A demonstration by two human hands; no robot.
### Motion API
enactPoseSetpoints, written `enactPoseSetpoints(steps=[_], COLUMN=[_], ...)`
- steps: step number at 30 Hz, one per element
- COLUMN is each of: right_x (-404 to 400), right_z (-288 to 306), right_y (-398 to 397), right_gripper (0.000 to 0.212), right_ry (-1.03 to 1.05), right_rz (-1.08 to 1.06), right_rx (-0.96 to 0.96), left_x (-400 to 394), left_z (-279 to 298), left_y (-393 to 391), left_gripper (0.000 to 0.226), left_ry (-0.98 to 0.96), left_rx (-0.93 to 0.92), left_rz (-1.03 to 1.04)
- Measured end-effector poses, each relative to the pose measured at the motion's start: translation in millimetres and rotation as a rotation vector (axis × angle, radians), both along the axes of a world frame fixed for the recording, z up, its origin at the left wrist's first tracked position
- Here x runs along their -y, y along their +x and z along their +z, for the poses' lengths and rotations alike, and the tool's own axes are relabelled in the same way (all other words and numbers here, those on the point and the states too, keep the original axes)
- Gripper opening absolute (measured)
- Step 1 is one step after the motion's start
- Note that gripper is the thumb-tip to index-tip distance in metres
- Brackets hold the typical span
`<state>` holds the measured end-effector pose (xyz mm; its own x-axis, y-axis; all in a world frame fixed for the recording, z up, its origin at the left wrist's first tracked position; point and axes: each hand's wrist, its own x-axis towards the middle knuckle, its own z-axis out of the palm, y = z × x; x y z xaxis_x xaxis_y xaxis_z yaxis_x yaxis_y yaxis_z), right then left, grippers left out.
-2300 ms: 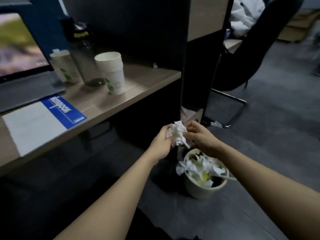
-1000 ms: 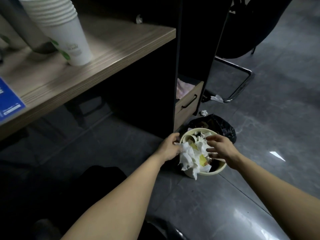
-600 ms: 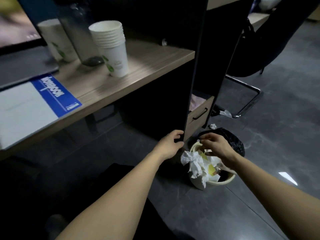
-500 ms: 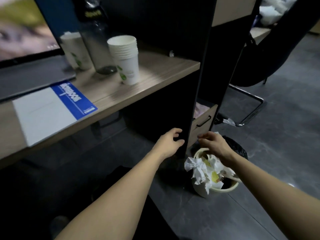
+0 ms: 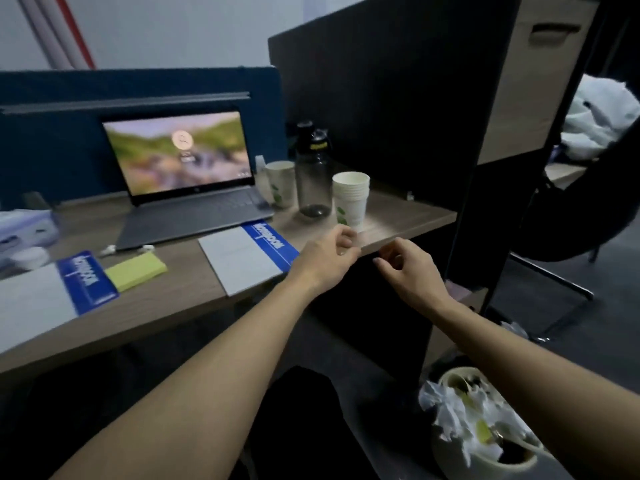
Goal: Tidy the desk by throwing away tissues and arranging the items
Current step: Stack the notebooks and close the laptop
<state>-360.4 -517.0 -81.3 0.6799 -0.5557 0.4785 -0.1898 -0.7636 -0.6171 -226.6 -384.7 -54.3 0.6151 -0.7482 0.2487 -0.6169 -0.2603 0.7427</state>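
**Tissues in the bin, both hands empty at the desk edge**

The crumpled tissues (image 5: pixel 453 415) are seen piled in the waste bin (image 5: pixel 485 467) on the floor — some hang over its rim. The left hand (image 5: pixel 327 256) (fingers loosely curled, nothing held) is placed at the front edge of the desk (image 5: pixel 180 292), just beside the stack of paper cups (image 5: pixel 350 200). The right hand (image 5: pixel 410 268) is also half-curled and empty, just below that edge.

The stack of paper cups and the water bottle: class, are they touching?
Apart. The head view shows bare desk between the stack of paper cups and the water bottle at their bases.
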Motion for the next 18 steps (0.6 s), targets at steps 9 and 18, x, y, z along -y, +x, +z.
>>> enactPoseSetpoints(steps=[9,18], right_x=[-59.6,-85.0], right_z=[34.6,23.9], right_y=[85.2,153.8], right_gripper=[0.024,0.039], right_ry=[-0.075,0.003], right_rz=[0.186,0.131], right_rx=[-0.063,-0.285], left_x=[-116.4,-174.1], left_z=[34.9,-5.0], left_y=[60.0,91.0], left_gripper=[0.029,0.056], left_ry=[0.045,0.202], left_rx=[0.111,0.117], left_rz=[0.253,0.349])
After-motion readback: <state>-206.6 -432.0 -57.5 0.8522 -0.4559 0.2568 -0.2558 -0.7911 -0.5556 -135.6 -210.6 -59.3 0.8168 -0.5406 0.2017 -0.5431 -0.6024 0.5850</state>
